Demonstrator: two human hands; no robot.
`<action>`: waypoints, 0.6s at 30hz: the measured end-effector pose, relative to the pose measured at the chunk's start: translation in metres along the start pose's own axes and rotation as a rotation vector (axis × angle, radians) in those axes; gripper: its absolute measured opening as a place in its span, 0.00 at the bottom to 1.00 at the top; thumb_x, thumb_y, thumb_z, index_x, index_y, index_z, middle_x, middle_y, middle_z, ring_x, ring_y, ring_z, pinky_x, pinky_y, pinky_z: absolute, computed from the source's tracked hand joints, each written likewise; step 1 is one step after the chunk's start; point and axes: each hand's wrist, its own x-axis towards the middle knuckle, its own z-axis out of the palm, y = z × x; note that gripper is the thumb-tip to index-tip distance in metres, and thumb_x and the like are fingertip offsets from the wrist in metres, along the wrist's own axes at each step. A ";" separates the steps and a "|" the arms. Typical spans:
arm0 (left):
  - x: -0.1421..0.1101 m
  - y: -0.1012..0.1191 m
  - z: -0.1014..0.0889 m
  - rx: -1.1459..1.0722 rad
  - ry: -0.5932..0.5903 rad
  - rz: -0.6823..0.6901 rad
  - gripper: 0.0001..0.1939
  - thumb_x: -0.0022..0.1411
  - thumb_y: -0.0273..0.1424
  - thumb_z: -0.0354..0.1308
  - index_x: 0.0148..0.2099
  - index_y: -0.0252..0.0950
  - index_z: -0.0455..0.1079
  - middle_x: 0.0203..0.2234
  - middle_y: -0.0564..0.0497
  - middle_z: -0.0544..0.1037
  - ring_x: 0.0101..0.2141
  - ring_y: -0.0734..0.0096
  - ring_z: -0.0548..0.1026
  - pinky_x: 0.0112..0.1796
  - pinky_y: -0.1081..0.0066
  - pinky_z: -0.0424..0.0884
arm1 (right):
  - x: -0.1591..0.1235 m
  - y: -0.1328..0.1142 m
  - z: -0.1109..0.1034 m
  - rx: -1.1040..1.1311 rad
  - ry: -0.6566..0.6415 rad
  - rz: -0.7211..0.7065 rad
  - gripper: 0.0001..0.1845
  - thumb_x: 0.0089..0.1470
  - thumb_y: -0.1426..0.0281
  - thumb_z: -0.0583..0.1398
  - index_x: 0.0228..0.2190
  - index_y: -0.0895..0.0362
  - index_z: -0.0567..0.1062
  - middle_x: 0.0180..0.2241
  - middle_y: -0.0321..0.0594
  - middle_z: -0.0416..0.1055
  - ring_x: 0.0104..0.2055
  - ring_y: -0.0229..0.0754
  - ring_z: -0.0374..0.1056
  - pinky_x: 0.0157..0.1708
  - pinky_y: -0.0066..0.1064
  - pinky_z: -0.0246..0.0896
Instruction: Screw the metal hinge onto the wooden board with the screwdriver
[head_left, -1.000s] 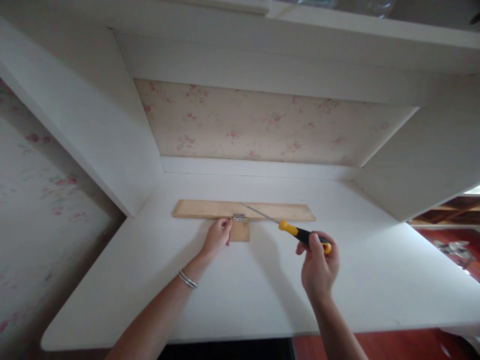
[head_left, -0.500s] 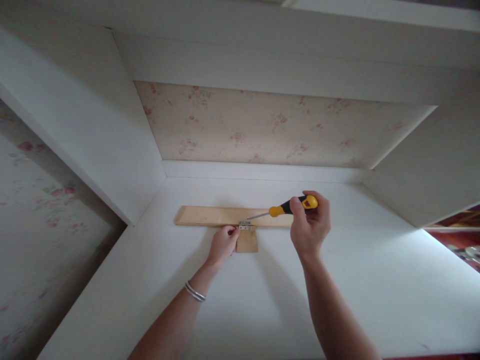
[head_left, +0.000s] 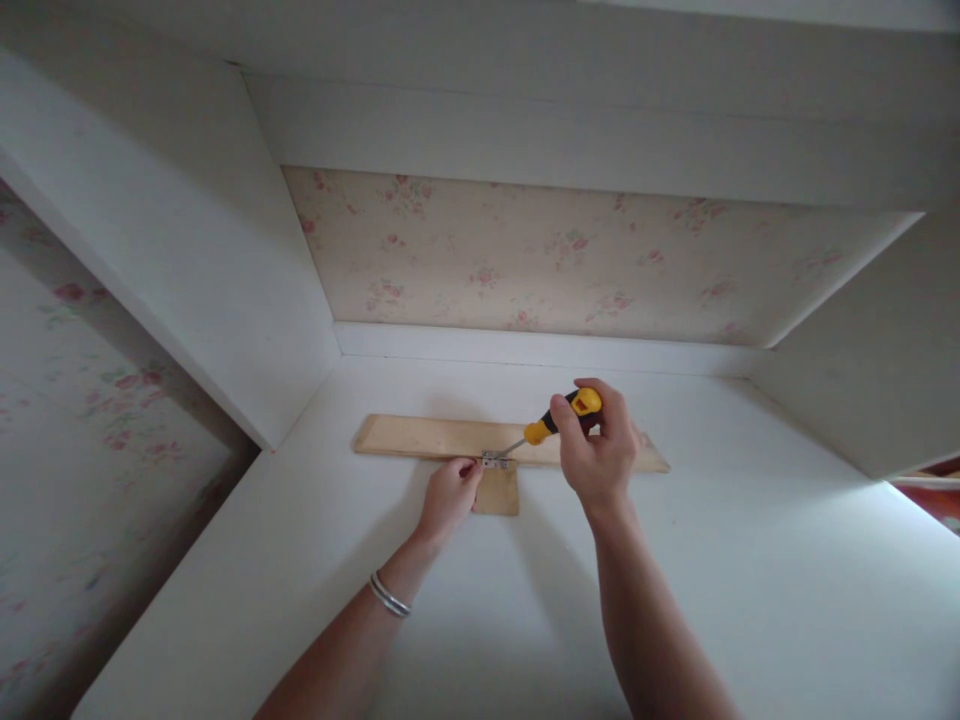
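In the head view, your one hinge (head_left: 496,460) lies on the counter (head_left: 750,560), on the seam where two pieces of wood meet. The long board (head_left: 427,437), one of them, runs behind the hinge and reaches out to both sides of it. The small board (head_left: 499,493), the other, sits just in front of the hinge, on your side.

You have two hands at work. Your left hand (head_left: 450,495) is at the left end of the hinge, thumb and forefinger drawn close together by the small board's left edge; you cannot tell from here exactly what they pinch. A silvery bracelet (head_left: 389,596) circles that wrist, nearer to you than the hinge.

Your right hand (head_left: 604,455) is to the right of the hinge, fingers wrapped around the handle of one yellow-and-black screwdriver (head_left: 535,433). The shaft slants down leftward and its tip comes to the hinge; the contact is too small to make out.

Beyond the hinge stands one white ledge (head_left: 555,350), with flowered wallpaper (head_left: 555,260) above it. Two white side panels (head_left: 187,260) rise, one well left of the hinge, one well right.
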 end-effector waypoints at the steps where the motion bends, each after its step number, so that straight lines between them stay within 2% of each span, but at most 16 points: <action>1: 0.000 -0.001 0.001 -0.003 0.007 0.004 0.19 0.61 0.44 0.49 0.36 0.34 0.72 0.23 0.51 0.75 0.17 0.75 0.69 0.19 0.76 0.58 | -0.001 0.000 0.001 -0.004 -0.012 -0.014 0.13 0.51 0.62 0.60 0.38 0.55 0.71 0.23 0.31 0.65 0.20 0.33 0.60 0.23 0.26 0.57; 7: 0.004 -0.006 0.005 0.037 0.034 0.006 0.18 0.62 0.43 0.49 0.36 0.34 0.72 0.24 0.49 0.76 0.19 0.74 0.70 0.22 0.75 0.57 | -0.005 0.004 0.002 -0.023 -0.098 -0.144 0.14 0.51 0.63 0.61 0.39 0.56 0.70 0.22 0.31 0.66 0.20 0.32 0.60 0.25 0.27 0.59; 11: 0.005 -0.007 0.004 0.136 0.092 0.045 0.17 0.61 0.42 0.51 0.33 0.35 0.73 0.28 0.47 0.77 0.27 0.70 0.73 0.26 0.75 0.58 | -0.006 -0.001 -0.001 -0.012 -0.199 -0.220 0.16 0.52 0.63 0.60 0.42 0.56 0.69 0.24 0.33 0.66 0.22 0.34 0.61 0.26 0.28 0.60; 14: 0.004 -0.004 0.003 0.165 0.110 0.034 0.17 0.61 0.42 0.51 0.34 0.34 0.73 0.28 0.46 0.77 0.29 0.68 0.73 0.28 0.74 0.58 | -0.007 -0.008 0.000 0.057 -0.304 -0.266 0.18 0.52 0.65 0.60 0.46 0.55 0.67 0.31 0.38 0.70 0.30 0.38 0.67 0.33 0.31 0.64; 16: 0.002 -0.002 0.003 0.163 0.102 0.023 0.17 0.61 0.42 0.50 0.33 0.34 0.73 0.27 0.46 0.77 0.28 0.68 0.73 0.27 0.74 0.57 | -0.008 -0.011 0.002 0.142 -0.361 -0.247 0.21 0.53 0.66 0.59 0.49 0.54 0.64 0.39 0.42 0.70 0.39 0.41 0.68 0.40 0.34 0.64; 18: 0.001 -0.001 0.003 0.158 0.097 0.023 0.17 0.62 0.41 0.50 0.33 0.35 0.72 0.27 0.47 0.77 0.28 0.69 0.72 0.27 0.74 0.57 | -0.009 -0.012 0.005 0.257 -0.409 -0.202 0.24 0.55 0.68 0.58 0.53 0.52 0.61 0.46 0.45 0.68 0.44 0.42 0.68 0.44 0.37 0.65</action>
